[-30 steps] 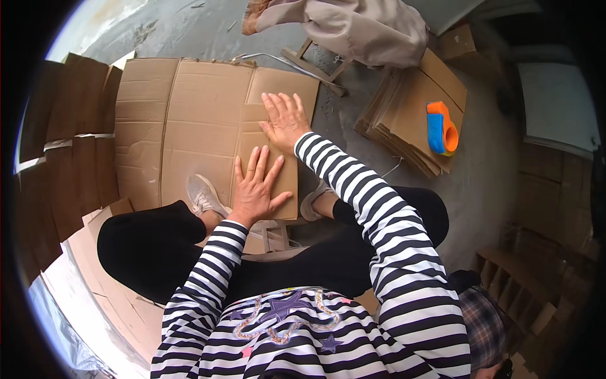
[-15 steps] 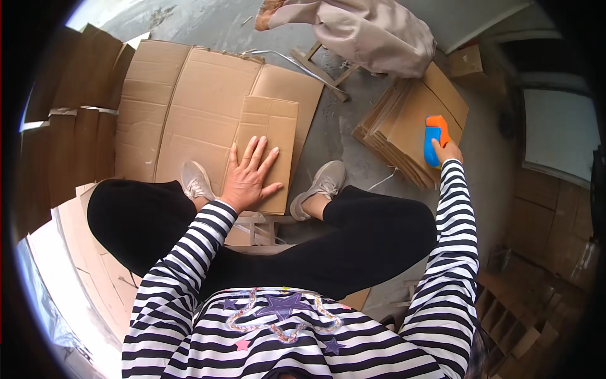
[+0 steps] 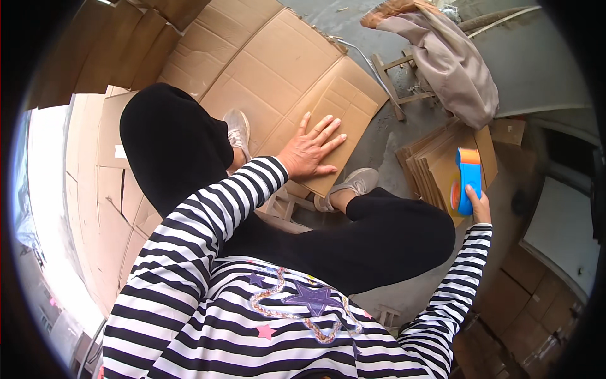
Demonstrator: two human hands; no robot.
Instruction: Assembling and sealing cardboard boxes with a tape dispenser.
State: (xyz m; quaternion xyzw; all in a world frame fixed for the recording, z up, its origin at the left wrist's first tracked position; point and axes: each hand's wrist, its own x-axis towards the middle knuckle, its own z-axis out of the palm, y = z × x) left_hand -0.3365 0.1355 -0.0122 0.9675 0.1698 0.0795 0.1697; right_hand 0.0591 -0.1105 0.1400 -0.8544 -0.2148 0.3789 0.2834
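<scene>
My left hand (image 3: pixel 310 153) lies flat with fingers spread on a small folded cardboard carton (image 3: pixel 348 107). That carton rests on a large flattened cardboard sheet (image 3: pixel 281 54) between and beyond my feet. Out to the right, my right hand (image 3: pixel 478 205) grips a blue and orange tape dispenser (image 3: pixel 471 180), thumb on its blue side and orange end pointing away from me. A yellowish roll shows at its left side. Behind the dispenser is a stack of flattened cartons (image 3: pixel 435 174); whether the two touch, I cannot tell.
A wooden stool frame (image 3: pixel 394 69) stands at the far right beside a draped beige cloth (image 3: pixel 451 69). Brown cardboard stacks (image 3: pixel 120 50) rise at the upper left. My shoes (image 3: pixel 361 181) flank the small carton's near end. A pale panel (image 3: pixel 558 221) leans at the right.
The whole view has turned, shifting the cartons rightward in the picture. My right hand has rotated the tape dispenser, and more of its blue side shows. My left hand remains flat on the carton.
</scene>
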